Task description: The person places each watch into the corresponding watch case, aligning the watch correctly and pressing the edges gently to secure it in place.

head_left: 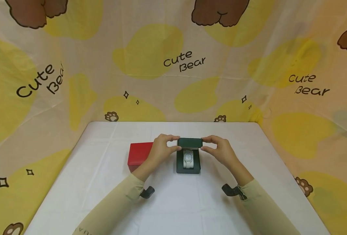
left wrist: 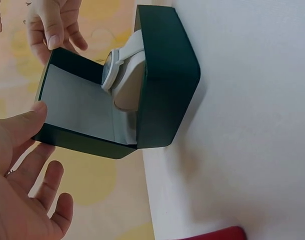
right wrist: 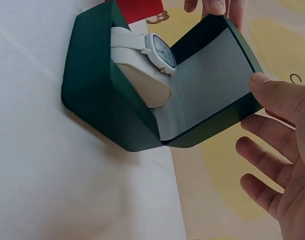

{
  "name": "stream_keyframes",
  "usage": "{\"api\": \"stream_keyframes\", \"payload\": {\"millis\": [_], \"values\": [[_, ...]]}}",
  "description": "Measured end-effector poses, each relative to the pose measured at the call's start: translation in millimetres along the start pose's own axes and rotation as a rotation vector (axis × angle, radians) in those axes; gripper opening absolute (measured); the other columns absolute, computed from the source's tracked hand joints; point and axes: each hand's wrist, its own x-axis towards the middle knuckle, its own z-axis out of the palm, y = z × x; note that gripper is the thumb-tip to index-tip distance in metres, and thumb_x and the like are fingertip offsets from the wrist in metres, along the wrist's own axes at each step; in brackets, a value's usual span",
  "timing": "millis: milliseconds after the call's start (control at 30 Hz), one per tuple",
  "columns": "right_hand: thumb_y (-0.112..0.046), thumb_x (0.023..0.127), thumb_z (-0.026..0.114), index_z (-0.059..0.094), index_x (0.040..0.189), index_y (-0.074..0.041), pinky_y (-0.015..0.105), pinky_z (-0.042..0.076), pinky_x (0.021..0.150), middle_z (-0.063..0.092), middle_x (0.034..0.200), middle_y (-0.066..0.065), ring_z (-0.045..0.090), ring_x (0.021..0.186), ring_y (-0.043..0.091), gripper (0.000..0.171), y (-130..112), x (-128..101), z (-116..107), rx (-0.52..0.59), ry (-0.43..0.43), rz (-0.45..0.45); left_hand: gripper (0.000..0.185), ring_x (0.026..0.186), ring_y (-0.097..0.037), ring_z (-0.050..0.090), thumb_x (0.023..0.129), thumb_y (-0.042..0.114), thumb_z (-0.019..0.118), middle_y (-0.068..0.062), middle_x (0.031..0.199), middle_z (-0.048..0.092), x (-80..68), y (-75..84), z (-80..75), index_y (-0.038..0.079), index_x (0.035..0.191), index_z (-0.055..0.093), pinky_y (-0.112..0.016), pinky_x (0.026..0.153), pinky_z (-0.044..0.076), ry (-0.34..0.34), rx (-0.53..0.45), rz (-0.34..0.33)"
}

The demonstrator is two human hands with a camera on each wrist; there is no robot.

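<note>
A dark green watch box [head_left: 178, 164] stands on the white table with its hinged lid [head_left: 190, 143] raised. Inside it, a white wristwatch [head_left: 188, 158] is wrapped round a cream cushion [left wrist: 128, 92]. My left hand [head_left: 161, 147] pinches the lid's left corner between thumb and fingers. At the opposite corner, my right hand [head_left: 221, 150] pinches the lid the same way, its thumb [right wrist: 272, 92] on the lid's edge. In the right wrist view the lid's pale grey lining [right wrist: 212, 80] shows. The lower fingers of both hands hang free of the box.
A red box [head_left: 139, 154] sits left of the green one, partly hidden behind my left wrist. The white table [head_left: 173, 209] reaches to a patterned cloth backdrop [head_left: 150, 65] on the far side and both flanks. Black wrist mounts [head_left: 230, 190] stick out below the sleeves.
</note>
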Motion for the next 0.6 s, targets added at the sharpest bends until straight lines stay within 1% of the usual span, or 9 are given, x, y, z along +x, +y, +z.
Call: {"api": "stream_keyframes", "payload": {"millis": [67, 233, 400, 600], "values": [[-0.030, 0.088, 0.082, 0.071, 0.125, -0.014, 0.057, 0.047, 0.106, 0.073, 0.126, 0.004, 0.062, 0.128, 0.031, 0.042, 1, -2, 1, -0.003, 0.003, -0.001, 0.045, 0.116, -0.032, 0.060, 0.083, 0.026, 0.087, -0.004, 0.120, 0.072, -1.6, -1.1, 1.4, 0.022, 0.127, 0.075, -0.040, 0.083, 0.056, 0.011, -0.005, 0.001], [-0.030, 0.088, 0.082, 0.070, 0.127, -0.014, 0.058, 0.047, 0.106, 0.072, 0.127, 0.005, 0.061, 0.129, 0.032, 0.044, 1, -6, 3, 0.004, 0.015, 0.012, 0.046, 0.114, -0.030, 0.060, 0.084, 0.026, 0.086, -0.002, 0.118, 0.071, -5.2, -4.6, 4.6, 0.023, 0.129, 0.074, -0.034, 0.078, 0.057, 0.036, -0.021, 0.021], [-0.029, 0.088, 0.083, 0.070, 0.128, -0.015, 0.057, 0.047, 0.106, 0.072, 0.128, 0.005, 0.060, 0.129, 0.032, 0.045, 1, -9, 5, -0.005, 0.022, 0.020, 0.047, 0.114, -0.033, 0.062, 0.084, 0.023, 0.086, -0.001, 0.117, 0.072, -8.6, -6.4, 6.5, 0.021, 0.129, 0.073, -0.035, 0.080, 0.057, 0.051, -0.041, 0.043], [-0.025, 0.087, 0.084, 0.070, 0.130, -0.015, 0.054, 0.048, 0.106, 0.071, 0.129, 0.005, 0.061, 0.128, 0.031, 0.047, 1, -13, 8, -0.045, 0.037, -0.007, 0.048, 0.111, -0.030, 0.062, 0.083, 0.021, 0.087, 0.002, 0.116, 0.074, -12.5, -7.5, 8.6, 0.021, 0.129, 0.074, -0.035, 0.080, 0.056, 0.066, -0.042, 0.054]]}}
